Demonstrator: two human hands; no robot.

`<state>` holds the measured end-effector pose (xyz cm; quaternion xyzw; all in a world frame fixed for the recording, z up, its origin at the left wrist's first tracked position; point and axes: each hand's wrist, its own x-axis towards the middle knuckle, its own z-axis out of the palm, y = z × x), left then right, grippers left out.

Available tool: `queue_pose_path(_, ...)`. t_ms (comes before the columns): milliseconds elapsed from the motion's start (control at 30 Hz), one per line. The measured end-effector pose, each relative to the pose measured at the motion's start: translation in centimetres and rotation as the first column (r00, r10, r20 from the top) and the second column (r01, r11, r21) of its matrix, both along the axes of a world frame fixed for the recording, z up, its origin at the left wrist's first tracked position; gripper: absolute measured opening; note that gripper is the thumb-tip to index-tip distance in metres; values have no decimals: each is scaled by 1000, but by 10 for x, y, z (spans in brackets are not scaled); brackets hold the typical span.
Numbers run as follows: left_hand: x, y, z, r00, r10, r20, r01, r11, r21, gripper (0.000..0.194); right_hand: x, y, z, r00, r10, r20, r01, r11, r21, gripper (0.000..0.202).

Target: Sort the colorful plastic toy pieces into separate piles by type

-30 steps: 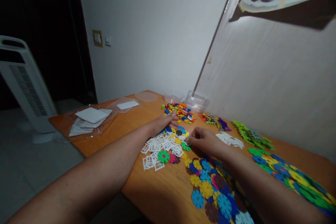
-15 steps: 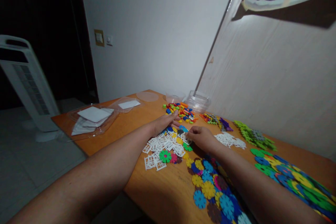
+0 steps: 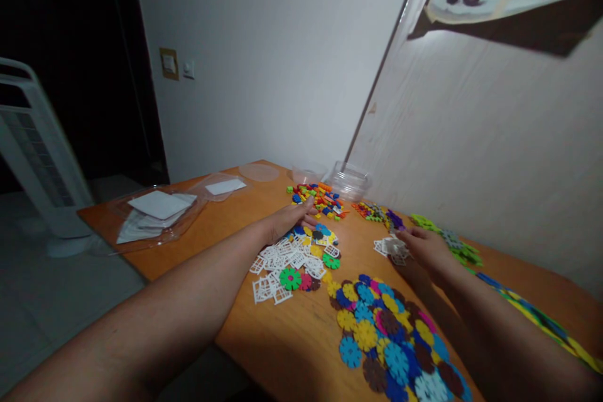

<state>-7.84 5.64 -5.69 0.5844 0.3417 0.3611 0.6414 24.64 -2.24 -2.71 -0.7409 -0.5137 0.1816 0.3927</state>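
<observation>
My left hand point(image 3: 291, 220) rests open at the back edge of a mixed pile, fingers stretched out and apart. White plastic toy window frames point(image 3: 282, 255) make up most of that pile, with flower-shaped discs such as a green disc point(image 3: 290, 279) among them. Further right, my right hand point(image 3: 421, 248) is over a smaller heap of white toy window frames point(image 3: 384, 247). Its fingers are pinched together, with a blurred white piece at the tips. A wide spread of coloured flower discs point(image 3: 366, 334) lies between my forearms.
Small coloured building blocks point(image 3: 325, 199) lie behind the mixed pile, near clear plastic tubs point(image 3: 349, 181). Green interlocking pieces point(image 3: 464, 251) and purple pieces point(image 3: 394, 220) line the back right. White cards point(image 3: 160, 208) on clear plastic lie left on the wooden table point(image 3: 211, 226).
My right hand has moved right, from the mixed pile to the smaller white heap. My left hand has stayed by the mixed pile. The view has shifted slightly.
</observation>
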Motion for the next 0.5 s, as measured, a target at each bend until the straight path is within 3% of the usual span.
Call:
queue_pose_path(100, 0, 0, 0, 1000, 10, -3, -10, 1000, 4, 77, -9, -3, -4, 994, 94, 49, -94, 996, 0, 30)
queue_pose_path(300, -1, -2, 2, 1000, 16, -19, -16, 1000, 2, 80, -72, -5, -14, 914, 402, 55, -393, 910, -130, 33)
queue_pose_path(500, -2, 0, -1, 1000, -10, -13, 11, 1000, 14, 84, -96, 7, -23, 836, 517, 185, -483, 852, -202, 39)
